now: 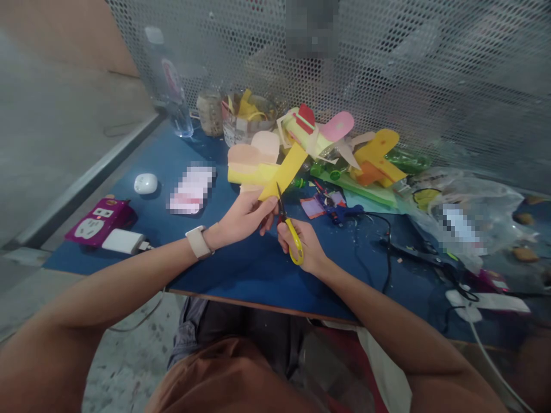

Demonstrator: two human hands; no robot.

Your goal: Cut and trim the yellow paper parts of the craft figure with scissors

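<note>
My left hand (243, 217), with a pale watch on its wrist, pinches the lower end of a yellow paper strip (284, 171) held up over the blue table (241, 269). A peach and yellow paper piece (252, 159) shows just behind the strip. My right hand (303, 244) is closed round the yellow handles of a pair of scissors (289, 225). The scissor blades point up and meet the strip's lower edge beside my left fingers.
Coloured paper cut-outs (340, 146) pile up at the table's back, by a glass jar of scraps (246, 119) and a plastic bottle (170, 86). A purple power strip (97, 221), white charger and white case lie left. Cables, a glue gun and plastic bags (469, 221) lie right. Mesh screen behind.
</note>
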